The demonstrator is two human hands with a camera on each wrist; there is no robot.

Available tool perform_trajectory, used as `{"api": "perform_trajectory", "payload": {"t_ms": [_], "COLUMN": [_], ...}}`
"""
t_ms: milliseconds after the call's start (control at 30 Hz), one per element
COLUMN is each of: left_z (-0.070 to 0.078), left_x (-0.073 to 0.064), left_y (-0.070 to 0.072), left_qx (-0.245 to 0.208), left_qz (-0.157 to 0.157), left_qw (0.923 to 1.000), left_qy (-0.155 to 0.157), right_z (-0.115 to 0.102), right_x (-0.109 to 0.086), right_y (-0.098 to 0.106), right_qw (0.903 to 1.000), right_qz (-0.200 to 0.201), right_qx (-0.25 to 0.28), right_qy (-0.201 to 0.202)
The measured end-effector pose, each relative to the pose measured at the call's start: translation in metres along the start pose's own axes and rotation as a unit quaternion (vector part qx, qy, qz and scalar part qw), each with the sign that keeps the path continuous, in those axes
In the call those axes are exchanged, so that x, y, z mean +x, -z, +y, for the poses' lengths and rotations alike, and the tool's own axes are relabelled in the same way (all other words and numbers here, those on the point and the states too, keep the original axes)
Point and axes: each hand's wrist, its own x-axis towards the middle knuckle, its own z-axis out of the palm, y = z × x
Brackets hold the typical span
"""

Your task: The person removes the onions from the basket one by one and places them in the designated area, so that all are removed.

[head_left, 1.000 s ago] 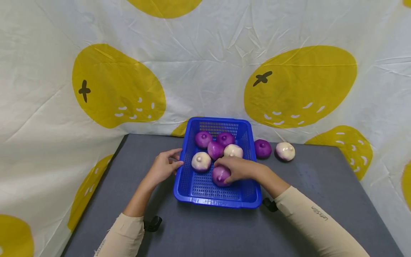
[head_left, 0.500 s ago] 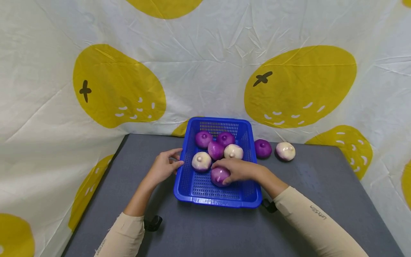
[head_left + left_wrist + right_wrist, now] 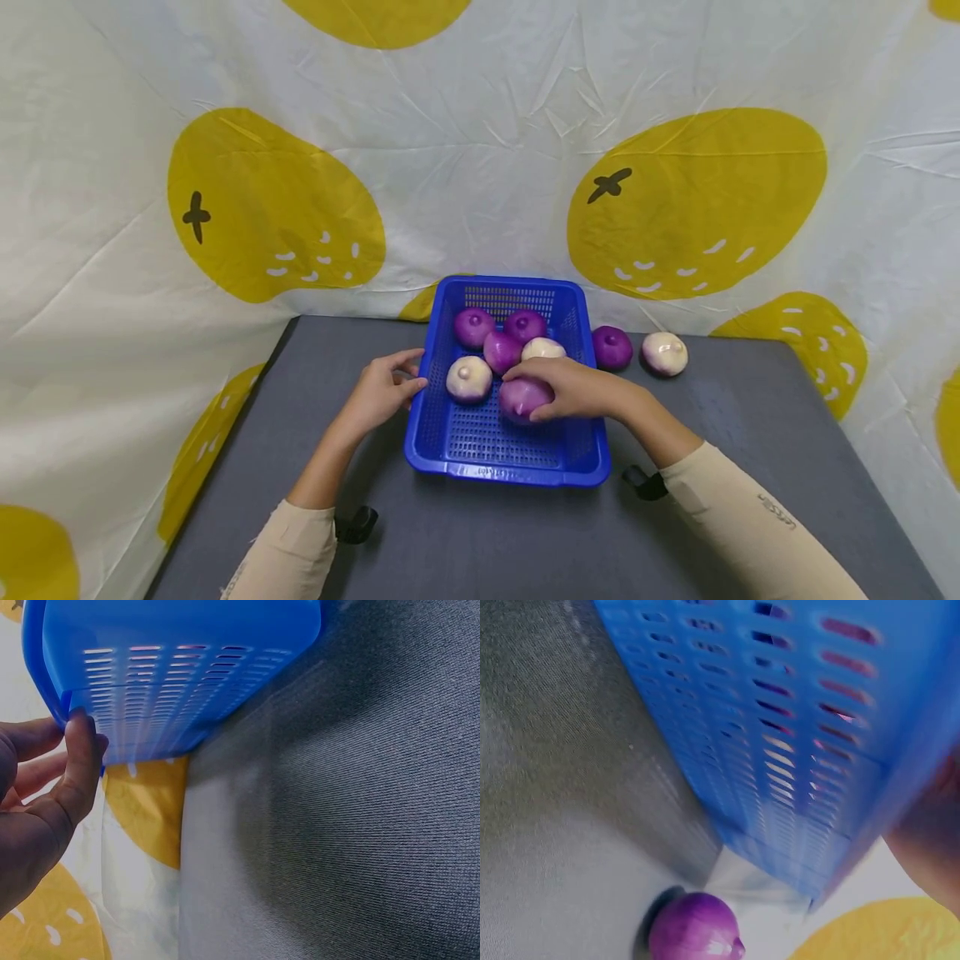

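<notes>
Head view: your right hand (image 3: pixel 576 387) grips a purple onion (image 3: pixel 521 403) in the blue basket (image 3: pixel 450 469), left hand (image 3: pixel 379 392) touching its rim; five other onions (image 3: pixel 502 352) already inside, two onions (image 3: pixel 612 348) outside, basket's right.

right fingers (image 3: pixel 536 367) grip a purple onion (image 3: pixel 521 402), left fingers (image 3: pixel 397 361) touch the blue basket (image 3: pixel 504 472).

The basket (image 3: pixel 506 472) is blue, onions (image 3: pixel 502 352) purple or cream, the white cloth (image 3: pixel 480 100) yellow-patterned

Forearms (image 3: pixel 757 525) angled inward; left hand (image 3: pixel 380 390) pinches, fingers (image 3: pixel 79 765) bent; right hand (image 3: pixel 570 387) curled gripping.
</notes>
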Motion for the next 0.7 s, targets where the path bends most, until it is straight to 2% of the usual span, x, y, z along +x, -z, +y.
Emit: {"api": "perform_trajectory", "payload": {"t_ms": [333,567,700], "left_z": [0.000,0.002,0.002], "left_x": [-0.001,-0.001,-0.001], "left_y": [-0.001,-0.002,-0.003], "left_qx": [0.008,0.011,0.011], "left_qz": [0.002,0.007,0.008], "left_qw": [1.0000,0.9999,0.9999], "left_qy": [0.005,0.008,0.007], "right_z": [0.002,0.019,0.031], "right_x": [-0.034,-0.058,-0.074], "right_y": [0.017,0.022,0.028], "right_qw": [0.9951,0.9880,0.9794], "right_qz": [0.079,0.126,0.154], "right_qx": [0.052,0.077,0.121], "right_qy": [-0.030,-0.047,-0.049]}}
